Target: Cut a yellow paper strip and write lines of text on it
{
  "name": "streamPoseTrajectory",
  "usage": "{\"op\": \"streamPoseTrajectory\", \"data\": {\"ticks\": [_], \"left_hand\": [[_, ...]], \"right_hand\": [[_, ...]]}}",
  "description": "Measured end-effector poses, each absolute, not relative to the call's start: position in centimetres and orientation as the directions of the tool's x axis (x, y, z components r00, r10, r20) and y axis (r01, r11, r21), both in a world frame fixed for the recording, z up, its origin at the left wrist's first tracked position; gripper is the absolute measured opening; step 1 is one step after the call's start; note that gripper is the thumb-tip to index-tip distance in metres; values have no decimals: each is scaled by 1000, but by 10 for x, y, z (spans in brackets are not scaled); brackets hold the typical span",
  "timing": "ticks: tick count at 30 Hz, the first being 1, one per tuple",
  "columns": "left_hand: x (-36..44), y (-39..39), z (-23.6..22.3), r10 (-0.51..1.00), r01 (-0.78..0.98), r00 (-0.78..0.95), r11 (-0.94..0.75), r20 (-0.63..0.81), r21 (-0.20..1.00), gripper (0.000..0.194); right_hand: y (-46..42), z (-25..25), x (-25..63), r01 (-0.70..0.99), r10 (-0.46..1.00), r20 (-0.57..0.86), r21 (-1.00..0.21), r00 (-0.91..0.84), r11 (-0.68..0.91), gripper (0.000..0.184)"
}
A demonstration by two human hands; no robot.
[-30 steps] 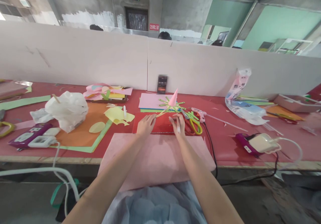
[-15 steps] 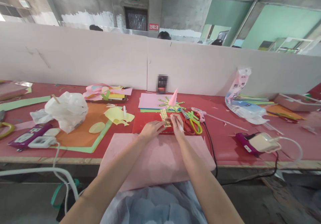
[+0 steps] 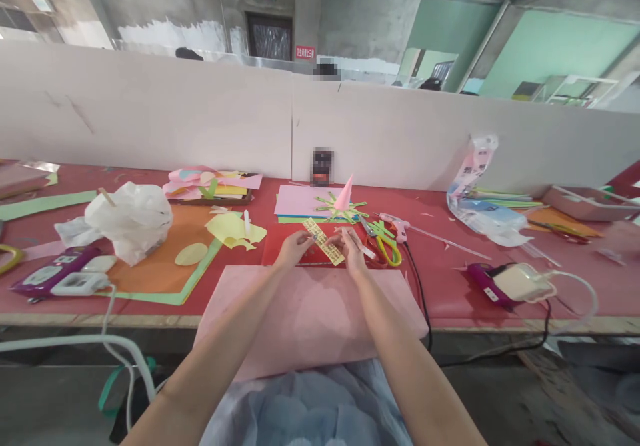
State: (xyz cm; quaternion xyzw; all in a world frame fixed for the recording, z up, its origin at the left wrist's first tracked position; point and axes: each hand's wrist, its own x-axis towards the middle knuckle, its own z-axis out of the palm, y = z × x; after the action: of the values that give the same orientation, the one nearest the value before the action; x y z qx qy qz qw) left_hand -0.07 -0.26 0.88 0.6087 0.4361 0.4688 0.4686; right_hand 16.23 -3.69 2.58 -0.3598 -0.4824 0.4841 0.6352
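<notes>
My left hand (image 3: 294, 249) is closed, its thumb and fingertips pinching the upper left part of a yellow strip with small dark markings (image 3: 329, 251). The strip slants down to the right above a red sheet (image 3: 277, 236). My right hand (image 3: 353, 251) is closed around a white pen-like stick (image 3: 369, 253), with its fingertips close to the strip; whether they touch it I cannot tell. Beyond the hands stands a pink paper cone (image 3: 344, 196) on a spread of green paper strips (image 3: 327, 205). Scissors with yellow handles (image 3: 389, 249) lie right of my right hand.
A pink glue gun (image 3: 399, 226) and its black cord lie to the right. On the left are a white plastic bag (image 3: 133, 216), orange paper (image 3: 155, 269) and a purple power strip (image 3: 57, 274). A pink pad (image 3: 310, 319) lies in front; a white partition (image 3: 200, 119) stands behind.
My left hand has gone from lying over the strip to pinching it. The strip has turned and its lower end now points right. My right hand has shifted slightly, still with the white stick.
</notes>
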Motion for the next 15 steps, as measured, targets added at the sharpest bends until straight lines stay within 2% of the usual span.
{"op": "streamPoseTrajectory", "data": {"ticks": [6, 11, 15], "left_hand": [[-5, 6, 5, 977, -76, 120, -168, 176, 983, 25], [-8, 10, 3, 987, -99, -71, -150, 143, 984, 26], [-12, 12, 0, 981, -119, -120, -164, 150, 979, 26]], "right_hand": [[-41, 31, 160, -205, 966, 252, -944, 57, 258, 31], [-53, 43, 156, -74, 930, 351, -930, 104, 359, 25], [-49, 38, 156, -65, 932, 361, -930, 44, 363, 29]]}}
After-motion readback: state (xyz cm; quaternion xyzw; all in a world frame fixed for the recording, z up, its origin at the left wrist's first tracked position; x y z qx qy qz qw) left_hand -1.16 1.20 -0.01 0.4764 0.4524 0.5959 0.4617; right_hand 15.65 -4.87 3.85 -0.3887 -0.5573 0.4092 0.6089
